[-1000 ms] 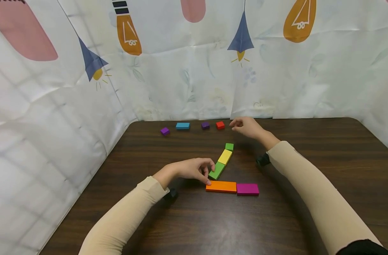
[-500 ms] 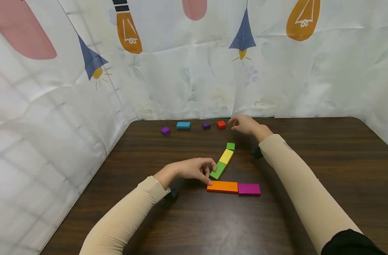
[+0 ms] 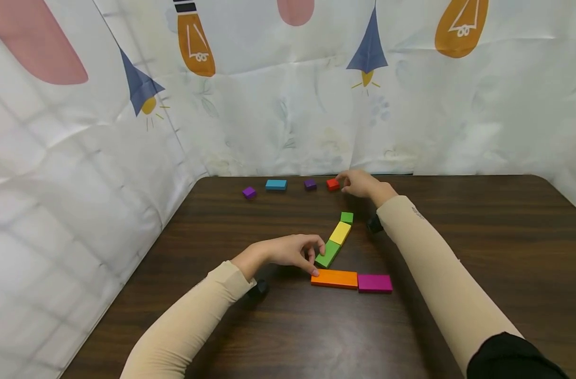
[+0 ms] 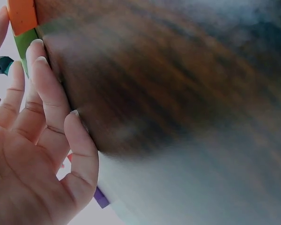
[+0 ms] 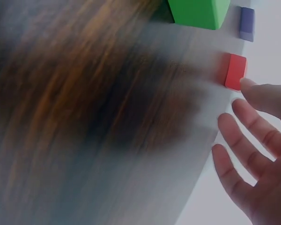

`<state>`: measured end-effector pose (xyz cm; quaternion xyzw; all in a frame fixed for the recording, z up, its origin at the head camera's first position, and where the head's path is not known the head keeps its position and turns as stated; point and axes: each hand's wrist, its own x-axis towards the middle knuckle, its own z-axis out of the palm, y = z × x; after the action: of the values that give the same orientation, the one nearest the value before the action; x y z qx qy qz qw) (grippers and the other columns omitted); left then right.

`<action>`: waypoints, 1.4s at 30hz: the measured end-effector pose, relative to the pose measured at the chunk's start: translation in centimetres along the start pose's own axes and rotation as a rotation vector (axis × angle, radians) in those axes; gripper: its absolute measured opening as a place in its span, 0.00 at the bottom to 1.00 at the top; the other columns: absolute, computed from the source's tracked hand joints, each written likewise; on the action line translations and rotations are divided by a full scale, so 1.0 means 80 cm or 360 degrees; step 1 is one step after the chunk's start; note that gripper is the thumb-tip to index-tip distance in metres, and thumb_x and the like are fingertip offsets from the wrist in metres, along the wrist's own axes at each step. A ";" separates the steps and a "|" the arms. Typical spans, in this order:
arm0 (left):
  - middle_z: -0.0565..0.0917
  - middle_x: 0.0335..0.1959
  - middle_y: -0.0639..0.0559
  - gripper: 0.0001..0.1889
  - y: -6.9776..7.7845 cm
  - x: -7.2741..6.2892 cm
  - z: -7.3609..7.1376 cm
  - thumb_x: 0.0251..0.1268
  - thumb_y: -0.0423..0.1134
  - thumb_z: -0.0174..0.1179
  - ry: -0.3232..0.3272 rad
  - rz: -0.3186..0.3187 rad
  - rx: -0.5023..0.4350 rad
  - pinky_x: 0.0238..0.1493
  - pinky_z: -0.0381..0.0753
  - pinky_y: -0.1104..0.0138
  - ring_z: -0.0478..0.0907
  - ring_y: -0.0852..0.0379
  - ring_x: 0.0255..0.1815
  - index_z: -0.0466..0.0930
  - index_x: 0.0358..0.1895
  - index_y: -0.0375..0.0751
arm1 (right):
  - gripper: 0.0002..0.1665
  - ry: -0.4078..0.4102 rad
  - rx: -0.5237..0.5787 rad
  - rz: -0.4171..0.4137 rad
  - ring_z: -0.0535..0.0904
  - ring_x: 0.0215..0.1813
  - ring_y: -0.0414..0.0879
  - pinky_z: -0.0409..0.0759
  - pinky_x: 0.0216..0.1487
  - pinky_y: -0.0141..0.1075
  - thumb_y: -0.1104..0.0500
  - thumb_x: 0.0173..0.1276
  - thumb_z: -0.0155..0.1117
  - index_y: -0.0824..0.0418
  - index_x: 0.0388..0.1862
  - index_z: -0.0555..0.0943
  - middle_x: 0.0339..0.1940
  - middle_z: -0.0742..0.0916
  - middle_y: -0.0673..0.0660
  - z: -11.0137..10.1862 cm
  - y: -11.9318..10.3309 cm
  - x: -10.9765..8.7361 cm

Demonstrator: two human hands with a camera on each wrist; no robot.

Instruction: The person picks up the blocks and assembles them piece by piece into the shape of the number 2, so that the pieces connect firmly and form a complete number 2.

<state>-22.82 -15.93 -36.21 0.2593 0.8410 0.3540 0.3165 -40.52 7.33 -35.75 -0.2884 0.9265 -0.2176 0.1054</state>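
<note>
The red block (image 3: 332, 185) lies just left of the right hand (image 3: 362, 183), whose parted fingers hold nothing, and well apart from the left hand (image 3: 290, 250), relaxed at the orange block (image 3: 336, 279).

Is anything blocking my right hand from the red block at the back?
No, nothing visible: your right hand is right beside the red block. The small dark purple block lies on the red one's other side, not between them.
</note>
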 end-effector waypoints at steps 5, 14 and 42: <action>0.79 0.30 0.52 0.19 -0.001 0.000 -0.001 0.66 0.36 0.72 -0.0002 0.0005 0.0009 0.37 0.70 0.69 0.73 0.59 0.31 0.73 0.54 0.43 | 0.29 -0.0036 -0.0012 0.0024 0.78 0.51 0.60 0.77 0.55 0.51 0.66 0.77 0.60 0.68 0.75 0.68 0.54 0.81 0.69 0.001 0.000 0.007; 0.79 0.30 0.51 0.19 -0.002 0.004 0.001 0.65 0.36 0.72 -0.0007 0.0000 0.0005 0.37 0.71 0.68 0.73 0.58 0.31 0.73 0.54 0.43 | 0.30 -0.0027 0.0002 0.0024 0.76 0.50 0.59 0.75 0.54 0.50 0.66 0.78 0.59 0.69 0.75 0.67 0.53 0.81 0.70 0.003 0.003 0.015; 0.79 0.30 0.51 0.19 0.001 0.002 0.000 0.65 0.36 0.72 -0.0009 -0.0038 0.0000 0.38 0.71 0.68 0.73 0.58 0.32 0.73 0.54 0.44 | 0.21 0.0052 -0.0098 -0.0011 0.77 0.48 0.58 0.75 0.55 0.51 0.60 0.78 0.61 0.71 0.63 0.74 0.48 0.82 0.65 0.004 -0.002 0.013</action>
<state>-22.92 -15.76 -36.25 0.2504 0.8431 0.3494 0.3231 -41.15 6.52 -36.02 -0.2912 0.9333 -0.1941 0.0806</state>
